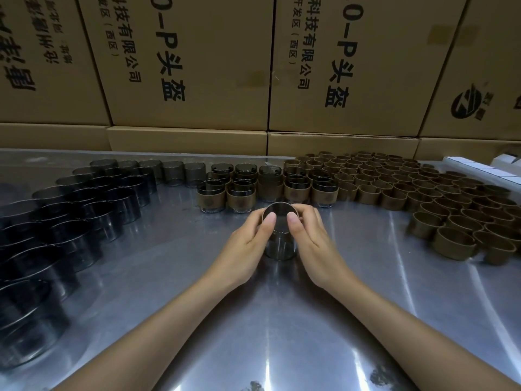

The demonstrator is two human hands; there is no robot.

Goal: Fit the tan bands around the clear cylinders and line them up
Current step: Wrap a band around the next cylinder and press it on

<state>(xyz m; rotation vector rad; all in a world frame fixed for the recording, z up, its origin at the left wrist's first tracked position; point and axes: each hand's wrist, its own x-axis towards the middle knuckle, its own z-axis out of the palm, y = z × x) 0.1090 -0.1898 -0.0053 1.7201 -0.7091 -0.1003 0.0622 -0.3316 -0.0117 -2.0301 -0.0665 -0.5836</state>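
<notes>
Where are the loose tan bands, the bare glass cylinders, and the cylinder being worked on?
tan bands (451, 244), head view, outer wall of a near band.
bare cylinders (112, 204), head view, side of one cylinder.
cylinder in hand (280, 246), head view, its lower glass wall.

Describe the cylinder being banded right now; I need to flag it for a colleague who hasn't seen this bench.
On the steel table, look just in front of the banded cylinders at centre. The cylinder stands alone there, a tan band at its top, pinched by the left hand and right hand.
</notes>
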